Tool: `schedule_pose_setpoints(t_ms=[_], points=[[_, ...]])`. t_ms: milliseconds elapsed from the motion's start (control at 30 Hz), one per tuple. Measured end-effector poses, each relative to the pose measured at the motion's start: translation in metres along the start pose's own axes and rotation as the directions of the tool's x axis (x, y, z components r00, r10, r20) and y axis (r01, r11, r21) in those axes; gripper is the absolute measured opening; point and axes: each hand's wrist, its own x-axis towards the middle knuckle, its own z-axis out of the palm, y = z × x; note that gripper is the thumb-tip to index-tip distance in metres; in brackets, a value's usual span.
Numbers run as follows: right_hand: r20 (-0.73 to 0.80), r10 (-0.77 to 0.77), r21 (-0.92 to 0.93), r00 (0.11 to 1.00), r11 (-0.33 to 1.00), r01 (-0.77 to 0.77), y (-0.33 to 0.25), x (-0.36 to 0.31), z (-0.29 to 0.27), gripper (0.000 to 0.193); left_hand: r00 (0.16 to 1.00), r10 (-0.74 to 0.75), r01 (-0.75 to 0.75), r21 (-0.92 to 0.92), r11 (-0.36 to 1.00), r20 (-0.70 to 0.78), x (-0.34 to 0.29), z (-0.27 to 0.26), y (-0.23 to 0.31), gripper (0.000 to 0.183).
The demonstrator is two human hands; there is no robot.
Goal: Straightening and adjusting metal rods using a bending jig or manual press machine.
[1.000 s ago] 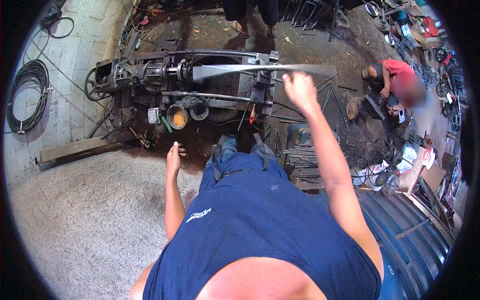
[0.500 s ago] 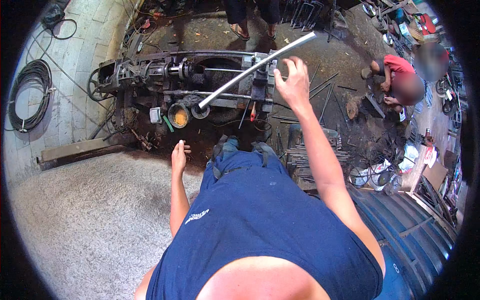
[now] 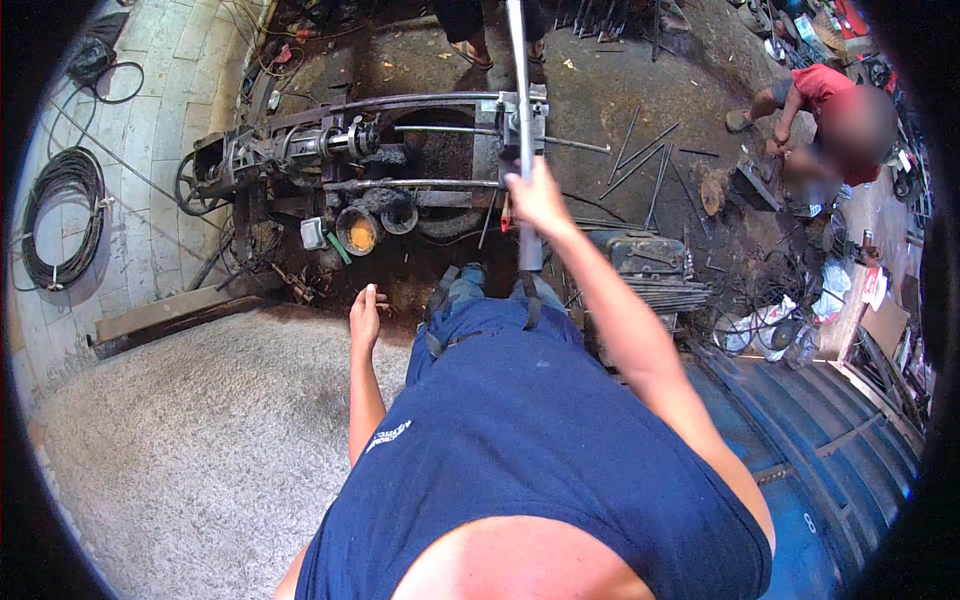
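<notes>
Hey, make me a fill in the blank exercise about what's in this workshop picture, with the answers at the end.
1. The hand at the silver bar is the person's ____ one.
2. The left hand holds ____.
3. The co-worker at the upper right wears a ____ top.
4. The coiled cable is near the picture's ____ edge.

Missing words: right; nothing; red; left.

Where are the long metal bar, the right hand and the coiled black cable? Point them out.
Long metal bar [image 3: 524, 110]: head view, on its shaft, above the hand in the picture.
Right hand [image 3: 541, 202]: head view, on its back.
Coiled black cable [image 3: 62, 276]: head view, on the coil's lower part.
</notes>
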Motion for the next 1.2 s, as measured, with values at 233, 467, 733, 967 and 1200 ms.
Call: schedule_pose_setpoints(t_ms=[233, 467, 733, 967, 1200], points=[[0.013, -0.522, -0.74, 0.853, 0.569, 0.359, -0.019, 0.062, -0.142, 0.028, 0.999, -0.027, 0.025, 0.052, 0.998, 0.038, -0.003, 0.013, -0.005, 0.048], [-0.023, 0.367, 0.7, 0.93, 0.67, -0.247, 0.069, 0.038, -0.008, 0.015, 0.999, 0.001, -0.002, 0.034, 0.999, 0.042, -0.027, 0.026, -0.011, 0.047], [0.091, 0.808, 0.661, 0.581, 0.388, -0.643, 0.087, 0.136, 0.059, 0.042, 0.984, 0.149, -0.111, 0.316, 0.942, -0.099, -0.063, 0.027, 0.014, 0.042], [0.156, 0.862, 0.881, 0.481, 0.098, -0.462, 0.124, 0.167, 0.063, 0.047, 0.561, 0.828, -0.608, 0.684, 0.403, 0.011, -0.031, 0.078, 0.191, 0.055], [0.074, 0.874, 0.955, 0.481, 0.077, -0.287, 0.09, 0.131, 0.042, 0.025, 0.564, 0.737, -0.727, 0.648, 0.229, 0.372, 0.058, 0.092, 0.238, 0.034]])
